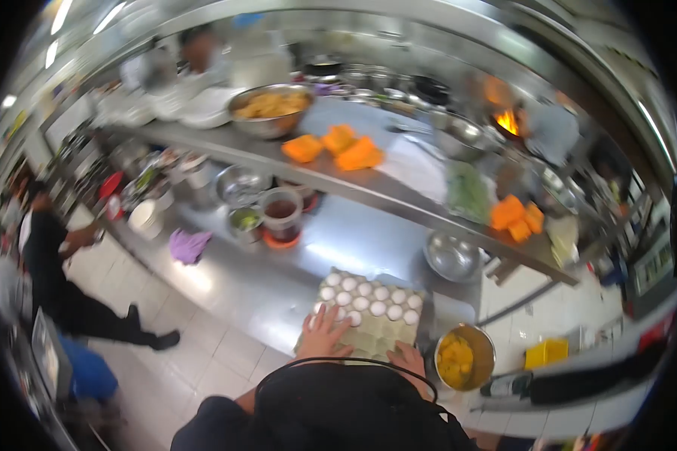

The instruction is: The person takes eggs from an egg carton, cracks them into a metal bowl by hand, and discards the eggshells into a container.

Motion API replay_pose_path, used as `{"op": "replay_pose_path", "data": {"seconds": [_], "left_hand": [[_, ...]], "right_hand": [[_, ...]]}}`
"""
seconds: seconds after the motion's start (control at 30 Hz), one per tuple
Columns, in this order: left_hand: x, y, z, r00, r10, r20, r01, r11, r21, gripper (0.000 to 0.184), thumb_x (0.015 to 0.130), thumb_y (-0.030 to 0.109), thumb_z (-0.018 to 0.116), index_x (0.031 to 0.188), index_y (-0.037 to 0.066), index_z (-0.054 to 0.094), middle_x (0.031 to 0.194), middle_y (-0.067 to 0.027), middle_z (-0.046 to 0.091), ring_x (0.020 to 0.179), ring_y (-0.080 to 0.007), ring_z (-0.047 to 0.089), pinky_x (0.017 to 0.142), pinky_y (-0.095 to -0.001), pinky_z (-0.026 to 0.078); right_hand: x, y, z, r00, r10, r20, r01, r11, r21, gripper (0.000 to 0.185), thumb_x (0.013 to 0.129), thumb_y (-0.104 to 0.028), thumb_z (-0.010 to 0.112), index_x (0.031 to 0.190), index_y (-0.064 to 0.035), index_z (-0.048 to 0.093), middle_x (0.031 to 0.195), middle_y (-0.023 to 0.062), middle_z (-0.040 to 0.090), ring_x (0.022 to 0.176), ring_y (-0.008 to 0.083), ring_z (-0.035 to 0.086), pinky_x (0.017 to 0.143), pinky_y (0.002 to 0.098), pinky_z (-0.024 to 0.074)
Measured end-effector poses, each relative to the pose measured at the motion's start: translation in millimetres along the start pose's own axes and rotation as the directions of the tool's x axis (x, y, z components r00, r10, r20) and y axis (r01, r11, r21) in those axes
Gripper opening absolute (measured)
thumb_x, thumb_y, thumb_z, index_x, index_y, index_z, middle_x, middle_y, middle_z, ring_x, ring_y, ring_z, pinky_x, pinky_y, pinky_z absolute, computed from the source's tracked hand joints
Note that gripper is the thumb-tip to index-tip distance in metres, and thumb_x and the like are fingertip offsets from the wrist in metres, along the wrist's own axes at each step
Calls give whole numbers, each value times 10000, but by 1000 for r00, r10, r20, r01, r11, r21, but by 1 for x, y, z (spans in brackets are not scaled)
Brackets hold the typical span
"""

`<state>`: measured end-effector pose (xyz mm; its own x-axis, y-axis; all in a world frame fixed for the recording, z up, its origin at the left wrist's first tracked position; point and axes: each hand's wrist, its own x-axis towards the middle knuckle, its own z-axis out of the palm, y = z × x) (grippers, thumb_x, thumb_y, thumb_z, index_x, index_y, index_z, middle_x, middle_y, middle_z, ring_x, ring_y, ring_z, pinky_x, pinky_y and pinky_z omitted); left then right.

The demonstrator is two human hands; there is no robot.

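Observation:
A grey egg tray (376,328) lies at the steel counter's near edge, in front of my body. White eggs (378,308) fill its far rows, while the near cups show bare. My left hand (323,336) rests over the tray's left side, fingers spread, its fingertips by the nearest eggs. At the near right corner of the tray, my right hand (408,360) touches the edge with its fingers stretched out. Neither hand shows anything held. A black cable crosses just below both hands.
Right of the tray stands a metal pot (470,359) with yellow-orange pieces. Orange chunks (357,152) and a bowl of food (271,113) sit on the raised shelf. A purple cloth (189,246) lies left. A person (60,263) stands at left; flames (508,122) rise at the far stove.

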<state>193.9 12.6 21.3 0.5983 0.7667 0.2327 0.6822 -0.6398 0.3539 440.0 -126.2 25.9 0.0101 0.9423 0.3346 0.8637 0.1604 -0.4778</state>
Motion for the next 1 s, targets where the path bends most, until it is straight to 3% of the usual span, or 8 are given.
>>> {"op": "replay_pose_path", "data": {"seconds": [0.07,0.2,0.33,0.5,0.67,0.73,0.9,1.0], "left_hand": [[-6,-3,3,982,119,146,-97,983,-153,674,868,589,662,1450,272,541,1533,-86,452,1437,-390,362,1064,-674,307],[-15,-12,32,937,330,117,-327,944,-47,614,867,523,678,1423,283,571,1454,-19,531,1361,-310,451,1016,-601,353],[-6,-8,20,928,294,230,-261,952,-162,518,875,461,691,1350,266,623,1309,-12,613,1255,-234,544,984,-540,375],[-4,2,32,945,162,284,-106,973,-204,385,863,303,682,1230,191,644,1249,-52,596,1165,-270,572,958,-525,369],[5,12,-4,994,102,-31,-104,866,-490,334,836,125,717,1156,41,677,1116,-160,671,1061,-382,598,929,-479,453],[25,6,-2,992,124,3,-105,851,-514,338,841,106,708,1169,38,668,1153,-155,662,1063,-369,599,922,-457,462],[77,36,-1,946,281,-162,-318,903,-289,442,830,86,677,1267,58,618,1272,-132,603,1148,-344,563,934,-447,466],[92,43,18,965,249,-81,-256,964,-78,460,815,68,641,1272,49,592,1298,-139,583,1178,-342,546,955,-452,464]], "right_hand": [[0,-11,-10,986,61,154,-42,991,-124,407,797,-180,711,1197,-112,683,1253,115,569,1183,335,542,953,497,450],[-1,-17,-19,963,117,244,-100,992,-83,527,777,-116,684,1301,-121,617,1157,100,577,1156,318,545,928,476,452],[-4,-16,-23,973,84,214,-71,995,-67,553,767,-103,687,1312,-121,599,1142,94,583,1129,317,552,916,469,461],[-1,-19,-15,977,152,150,-126,977,-171,415,776,-61,655,1189,-103,657,1066,95,620,1066,321,581,872,455,470],[16,-32,-33,974,224,-27,-225,974,-22,332,817,-5,601,1141,-48,659,1052,138,619,1042,354,579,860,438,477],[24,-20,-30,964,241,-111,-244,970,-16,381,815,7,608,1191,-40,640,1099,160,604,1058,367,576,874,431,492],[71,-7,-23,959,178,-222,-209,969,-128,486,807,7,621,1290,-48,598,1206,170,564,1077,374,569,891,442,507],[78,1,-8,968,188,-168,-227,938,-261,522,783,-2,638,1300,-59,587,1230,173,548,1087,380,564,901,455,511]]}}
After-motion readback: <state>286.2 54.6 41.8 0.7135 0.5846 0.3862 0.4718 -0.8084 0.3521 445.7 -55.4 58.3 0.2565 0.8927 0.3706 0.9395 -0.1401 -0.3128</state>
